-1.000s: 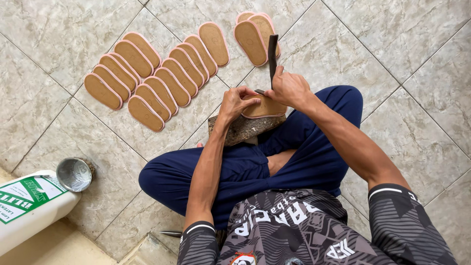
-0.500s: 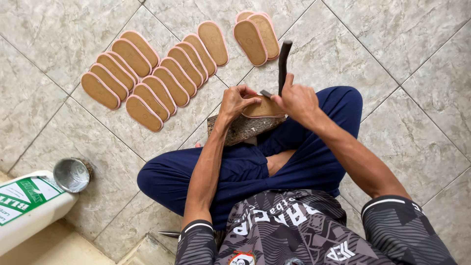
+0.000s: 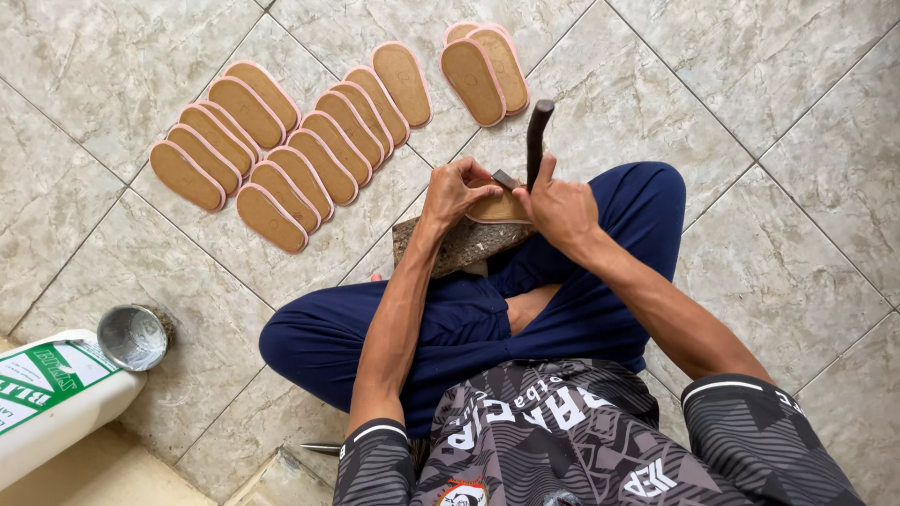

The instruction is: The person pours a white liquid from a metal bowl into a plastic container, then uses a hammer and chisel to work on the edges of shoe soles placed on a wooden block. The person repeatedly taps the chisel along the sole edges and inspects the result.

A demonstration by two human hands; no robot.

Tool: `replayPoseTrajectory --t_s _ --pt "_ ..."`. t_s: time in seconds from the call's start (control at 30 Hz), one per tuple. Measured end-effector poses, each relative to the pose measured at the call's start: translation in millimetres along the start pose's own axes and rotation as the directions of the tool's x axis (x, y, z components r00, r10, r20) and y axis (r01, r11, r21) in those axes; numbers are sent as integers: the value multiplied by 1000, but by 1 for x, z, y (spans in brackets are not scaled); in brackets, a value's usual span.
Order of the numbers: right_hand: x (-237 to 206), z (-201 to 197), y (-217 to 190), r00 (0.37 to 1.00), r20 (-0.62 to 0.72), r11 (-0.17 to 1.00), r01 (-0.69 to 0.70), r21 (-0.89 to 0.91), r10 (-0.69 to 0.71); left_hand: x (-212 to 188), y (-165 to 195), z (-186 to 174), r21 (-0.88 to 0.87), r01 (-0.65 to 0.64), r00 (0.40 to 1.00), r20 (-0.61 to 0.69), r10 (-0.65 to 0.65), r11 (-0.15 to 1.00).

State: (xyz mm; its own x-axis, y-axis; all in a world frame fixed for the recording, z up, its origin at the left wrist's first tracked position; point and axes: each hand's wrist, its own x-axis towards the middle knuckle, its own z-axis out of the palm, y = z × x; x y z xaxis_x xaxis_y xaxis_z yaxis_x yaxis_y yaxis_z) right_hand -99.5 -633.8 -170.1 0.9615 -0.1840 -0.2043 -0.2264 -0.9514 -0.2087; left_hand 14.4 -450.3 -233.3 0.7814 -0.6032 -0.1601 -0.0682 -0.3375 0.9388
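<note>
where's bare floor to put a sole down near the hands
Bare tile lies right of the knee, and between the rows of soles and the can. It is crowded by the stone slab, where the left hand and right hand work.

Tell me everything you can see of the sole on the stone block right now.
The sole is a flat tan oval, like the pink-edged ones laid in rows on the floor, and looks like fibreboard or leather. It lies flat on a rough grey stone block resting on the person's crossed legs. The left hand presses its near-left edge with the fingers; the right hand covers its right end and grips a dark hammer, whose head meets the sole's top edge. Only its middle shows.
</note>
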Motion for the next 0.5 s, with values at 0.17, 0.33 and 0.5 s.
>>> replayPoseTrajectory --t_s 0.17,0.33,0.5 --pt "19 -4 11 999 -34 1000 -1 24 2 -9 -6 -6 -53 -5 997 72 9 999" --pt "36 -10 10 997 69 997 41 65 -45 -9 -4 -6 36 24 997 78 -27 999" --pt "31 -12 5 994 62 995 93 28 -95 0 0 -6 69 36 997 62 -40 997"
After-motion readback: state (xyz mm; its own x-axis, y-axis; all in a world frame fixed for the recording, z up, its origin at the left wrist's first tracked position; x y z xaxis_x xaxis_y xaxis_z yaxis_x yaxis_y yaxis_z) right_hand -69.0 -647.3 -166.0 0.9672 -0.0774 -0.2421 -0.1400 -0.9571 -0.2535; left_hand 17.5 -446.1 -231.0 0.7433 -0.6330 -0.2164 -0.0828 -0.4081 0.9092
